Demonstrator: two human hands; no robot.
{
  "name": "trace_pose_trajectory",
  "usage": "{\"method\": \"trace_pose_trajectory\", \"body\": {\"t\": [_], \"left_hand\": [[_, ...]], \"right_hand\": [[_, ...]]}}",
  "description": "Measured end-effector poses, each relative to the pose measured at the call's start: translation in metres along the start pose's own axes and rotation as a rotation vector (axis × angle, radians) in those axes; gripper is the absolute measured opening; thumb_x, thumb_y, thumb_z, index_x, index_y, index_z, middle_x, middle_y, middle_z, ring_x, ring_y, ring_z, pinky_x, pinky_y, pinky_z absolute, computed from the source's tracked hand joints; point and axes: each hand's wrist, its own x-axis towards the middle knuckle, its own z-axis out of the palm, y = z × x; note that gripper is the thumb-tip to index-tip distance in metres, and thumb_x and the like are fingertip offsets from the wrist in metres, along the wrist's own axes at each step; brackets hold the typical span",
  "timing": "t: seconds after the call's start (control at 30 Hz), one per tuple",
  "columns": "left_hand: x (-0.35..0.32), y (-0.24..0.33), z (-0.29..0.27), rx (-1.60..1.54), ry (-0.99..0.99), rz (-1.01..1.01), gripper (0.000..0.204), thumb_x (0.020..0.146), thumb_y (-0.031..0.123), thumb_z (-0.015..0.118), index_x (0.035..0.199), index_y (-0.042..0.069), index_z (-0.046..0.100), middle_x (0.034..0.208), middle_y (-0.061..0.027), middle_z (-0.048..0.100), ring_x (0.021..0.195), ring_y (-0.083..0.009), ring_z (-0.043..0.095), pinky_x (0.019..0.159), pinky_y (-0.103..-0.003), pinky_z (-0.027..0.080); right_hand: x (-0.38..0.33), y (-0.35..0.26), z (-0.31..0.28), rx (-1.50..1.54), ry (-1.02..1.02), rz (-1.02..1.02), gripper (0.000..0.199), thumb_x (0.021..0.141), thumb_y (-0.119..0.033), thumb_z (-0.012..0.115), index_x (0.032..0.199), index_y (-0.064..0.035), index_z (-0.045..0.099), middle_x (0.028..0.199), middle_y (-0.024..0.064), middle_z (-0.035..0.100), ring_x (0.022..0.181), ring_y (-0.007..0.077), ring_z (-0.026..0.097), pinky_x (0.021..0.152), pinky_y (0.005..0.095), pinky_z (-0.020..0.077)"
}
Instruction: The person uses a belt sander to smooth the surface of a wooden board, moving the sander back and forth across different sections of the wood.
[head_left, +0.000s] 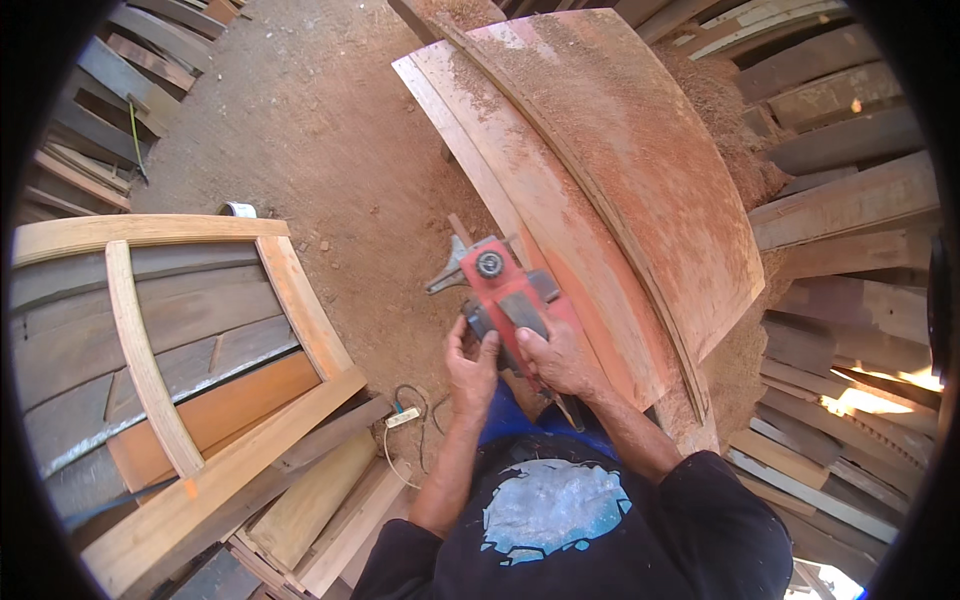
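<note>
A red and grey electric hand planer (505, 285) is held in front of my body, over the near left edge of the worktable. My right hand (562, 358) is closed around its rear, with the thumb along the grey top. My left hand (472, 368) grips the dark part on its left side, fingers curled and thumb pressed on it. A grey metal bracket (450, 268) sticks out at the planer's far left. The planer's underside is hidden.
A dusty board worktable (690, 190) carries a long narrow wooden strip (570, 165). A wooden frame (118, 320) stands at left. A white power strip (403, 417) with cords lies near my left forearm. Stacked planks (850, 210) line the right; sawdust covers the ground (330, 130).
</note>
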Motion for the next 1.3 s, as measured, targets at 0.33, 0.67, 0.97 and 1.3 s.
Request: {"method": "trace_pose_trajectory", "body": {"t": [0.33,0.67,0.97,1.3], "left_hand": [[-0.070,-0.091,0.044,0.097,-0.037,-0.043,0.070,0.085,0.020,0.088,0.137,-0.013,0.053,0.129,-0.0163,0.057,0.114,-0.0220,0.067,0.095,-0.032,0.057],[0.018,-0.031,0.045,-0.052,-0.063,0.013,0.059,0.090,0.012,0.083,0.139,-0.008,0.056,0.124,-0.0104,0.057,0.110,-0.0195,0.068,0.092,-0.031,0.057],[0.136,0.044,0.033,0.001,-0.017,0.025,0.058,0.090,0.017,0.083,0.136,-0.008,0.059,0.124,-0.0112,0.058,0.109,-0.0201,0.068,0.094,-0.032,0.056],[0.245,0.103,0.020,0.046,-0.019,0.034,0.054,0.092,0.019,0.081,0.133,-0.008,0.060,0.126,-0.0120,0.061,0.106,-0.0185,0.068,0.090,-0.030,0.056]], "right_hand": [[-0.076,0.055,-0.058,-0.029,-0.011,0.069,0.052,0.094,-0.043,0.066,0.124,0.0004,0.062,0.081,0.0115,0.067,0.070,0.0178,0.065,0.063,0.0370,0.0538],[0.014,0.027,-0.047,-0.179,0.083,-0.024,0.068,0.088,-0.059,0.068,0.115,0.0040,0.063,0.101,0.0287,0.067,0.097,0.0427,0.069,0.083,0.0490,0.0525],[0.131,-0.043,-0.026,-0.091,0.091,-0.156,0.071,0.091,-0.062,0.065,0.113,0.0059,0.062,0.099,0.0291,0.067,0.097,0.0420,0.069,0.082,0.0477,0.0530],[0.235,-0.110,-0.014,-0.126,0.078,-0.176,0.070,0.091,-0.060,0.067,0.103,0.0087,0.064,0.084,0.0229,0.069,0.079,0.0317,0.072,0.070,0.0439,0.0555]]}}
